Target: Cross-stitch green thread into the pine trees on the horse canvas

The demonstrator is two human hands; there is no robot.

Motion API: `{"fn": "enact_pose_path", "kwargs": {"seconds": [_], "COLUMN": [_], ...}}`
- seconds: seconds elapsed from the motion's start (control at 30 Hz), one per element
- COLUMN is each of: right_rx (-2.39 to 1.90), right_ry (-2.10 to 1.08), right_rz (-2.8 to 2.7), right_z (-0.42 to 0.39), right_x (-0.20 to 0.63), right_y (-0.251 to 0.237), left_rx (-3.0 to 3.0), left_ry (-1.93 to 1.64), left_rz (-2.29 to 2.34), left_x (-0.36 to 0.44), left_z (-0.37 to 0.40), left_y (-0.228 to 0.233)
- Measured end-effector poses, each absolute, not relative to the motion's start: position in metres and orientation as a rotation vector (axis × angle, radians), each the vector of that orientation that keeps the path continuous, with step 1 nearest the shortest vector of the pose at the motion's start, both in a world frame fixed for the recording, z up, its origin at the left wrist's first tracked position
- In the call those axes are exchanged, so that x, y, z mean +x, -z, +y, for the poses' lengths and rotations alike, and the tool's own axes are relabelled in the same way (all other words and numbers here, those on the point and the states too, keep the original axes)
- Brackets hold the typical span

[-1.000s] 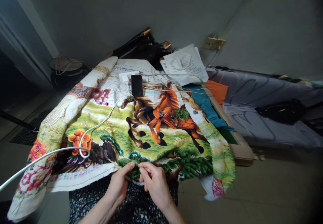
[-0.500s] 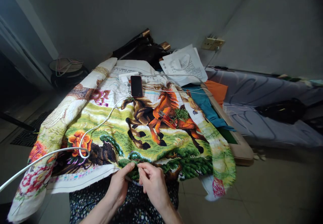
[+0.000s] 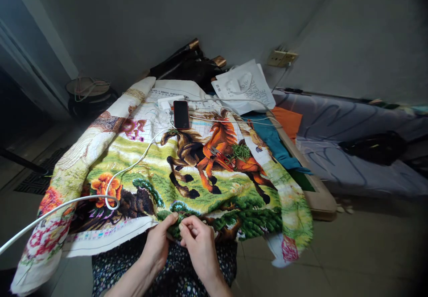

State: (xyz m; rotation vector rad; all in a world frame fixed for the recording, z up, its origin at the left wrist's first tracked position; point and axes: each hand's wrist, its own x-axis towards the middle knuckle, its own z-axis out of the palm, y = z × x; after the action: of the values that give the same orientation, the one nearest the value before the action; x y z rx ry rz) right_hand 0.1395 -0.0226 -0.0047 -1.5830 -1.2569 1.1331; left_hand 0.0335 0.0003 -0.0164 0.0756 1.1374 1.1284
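While the embroidered cloth (image 3: pixel 160 172) is draping over your lap, your left hand (image 3: pixel 157 245) is pinching its near edge in a closed grip, and your right hand (image 3: pixel 198 243) is clenching on the same hem beside it. A white cable (image 3: pixel 67 204) is crossing the left part; bare floor (image 3: pixel 351 252) is lying open rightward.

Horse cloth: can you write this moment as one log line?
left hand: pinching horse cloth near edge | right hand: fingertips there too | phone: far end
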Motion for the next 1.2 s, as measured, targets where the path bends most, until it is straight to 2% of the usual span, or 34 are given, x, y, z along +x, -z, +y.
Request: {"fn": "enact_pose_path", "kwargs": {"seconds": [0.43, 0.7, 0.8, 1.0, 1.1, 1.2], "right_rx": [-1.596, -1.734, -1.64, -1.098, -0.998, -1.115], "right_ry": [-1.08, -0.734, -0.893, -1.304, -1.309, -1.337], "right_rz": [-1.167, -1.749, -1.614, -0.757, -0.706, -0.891], "right_z": [-0.02, -0.002, 0.005, 0.021, 0.02, 0.01], "right_x": [0.134, 0.141, 0.149, 0.183, 0.19, 0.186], "right_y": [0.01, -0.01, -0.021, -0.053, -0.052, -0.037], "left_rx": [0.102, 0.092, 0.104, 0.104, 0.141, 0.16], "left_ry": [-1.118, -1.105, -1.08, -1.077, -1.095, -1.107], "left_rz": [1.107, 1.053, 1.02, 1.024, 1.026, 1.012], "left_x": [0.034, 0.033, 0.033, 0.033, 0.032, 0.032], "left_z": [-0.001, -0.004, -0.004, -0.003, -0.005, -0.006], "left_y": [0.015, 0.017, 0.015, 0.011, 0.013, 0.016]}}
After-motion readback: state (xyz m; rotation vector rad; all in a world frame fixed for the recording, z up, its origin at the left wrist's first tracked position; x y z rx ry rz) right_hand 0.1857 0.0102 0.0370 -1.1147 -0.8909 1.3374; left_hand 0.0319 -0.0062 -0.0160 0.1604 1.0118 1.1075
